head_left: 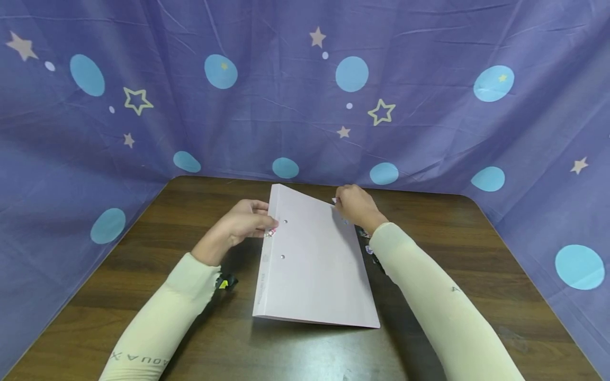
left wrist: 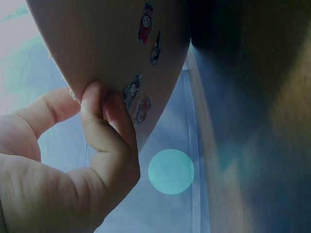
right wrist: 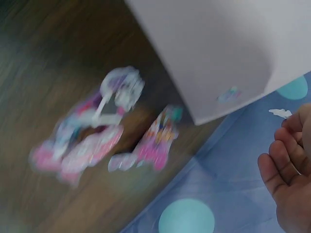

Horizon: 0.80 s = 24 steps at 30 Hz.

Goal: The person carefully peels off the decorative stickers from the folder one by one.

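Pale pink folder (head_left: 314,264) lies closed on the brown bench (head_left: 143,275), spine side to the person's left, two rivets showing on the cover.

Left hand (head_left: 240,222) pinches the folder's left edge near the far end, thumb and fingers (left wrist: 104,116) curled on it. The left wrist view shows that edge lifted off the bench, with small cartoon stickers (left wrist: 141,63) already on the underside.

Right hand (head_left: 355,206) is at the far right corner of the folder. In the right wrist view its fingers (right wrist: 286,165) are loosely curled and off the cover; a small white scrap (right wrist: 280,113) sits near the fingertips, can't tell if it's pinched. Grip unclear.

Loose stickers (right wrist: 97,126), pink and white and blurred, lie on the bench just beside the folder's right edge, touching nothing I can make out. One small sticker (right wrist: 228,93) is on the cover near that corner.

Judgement: sticker work partly done. Some are on, several are still loose on the bench. Folder not yet opened or flipped.

Blue star-and-dot cloth (head_left: 305,95) hangs behind and at both sides.
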{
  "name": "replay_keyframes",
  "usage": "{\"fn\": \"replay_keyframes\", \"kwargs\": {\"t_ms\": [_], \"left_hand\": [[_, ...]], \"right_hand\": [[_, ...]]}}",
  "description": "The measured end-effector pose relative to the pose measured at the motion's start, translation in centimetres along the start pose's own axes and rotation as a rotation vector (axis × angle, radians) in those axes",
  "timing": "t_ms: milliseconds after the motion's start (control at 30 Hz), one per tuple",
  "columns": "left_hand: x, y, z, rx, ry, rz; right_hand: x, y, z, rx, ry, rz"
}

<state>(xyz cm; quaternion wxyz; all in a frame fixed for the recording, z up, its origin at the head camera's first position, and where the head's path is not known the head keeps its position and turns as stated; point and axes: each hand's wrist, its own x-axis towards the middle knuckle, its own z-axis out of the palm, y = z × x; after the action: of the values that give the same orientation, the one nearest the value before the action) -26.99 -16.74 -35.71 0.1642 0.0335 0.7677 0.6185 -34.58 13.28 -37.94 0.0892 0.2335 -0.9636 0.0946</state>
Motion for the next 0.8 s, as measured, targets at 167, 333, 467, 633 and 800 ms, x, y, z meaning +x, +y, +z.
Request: {"fn": "replay_keyframes", "kwargs": {"t_ms": [167,333,467,633,800], "left_hand": [[0.0,0.0,0.0,-0.002,0.001,-0.002],[0.0,0.0,0.0,-0.010,0.003,0.004],[0.0,0.1,0.0,-0.013,0.006,0.003],[0.1,0.0,0.0,0.000,0.011,-0.002],[0.1,0.0,0.0,0.002,0.003,0.004]], "right_hand": [[-0.8,1.5,-0.7,-0.162,-0.023,-0.018],[-1.6,2.8,-1.3,-0.320,-0.100,-0.021],[-2.1,3.8,-1.3,-0.360,-0.172,-0.014],[-2.8,4.9,-0.9,-0.354,-0.239,0.012],[-3.3,5.3,-0.5,-0.304,-0.275,0.034]]}}
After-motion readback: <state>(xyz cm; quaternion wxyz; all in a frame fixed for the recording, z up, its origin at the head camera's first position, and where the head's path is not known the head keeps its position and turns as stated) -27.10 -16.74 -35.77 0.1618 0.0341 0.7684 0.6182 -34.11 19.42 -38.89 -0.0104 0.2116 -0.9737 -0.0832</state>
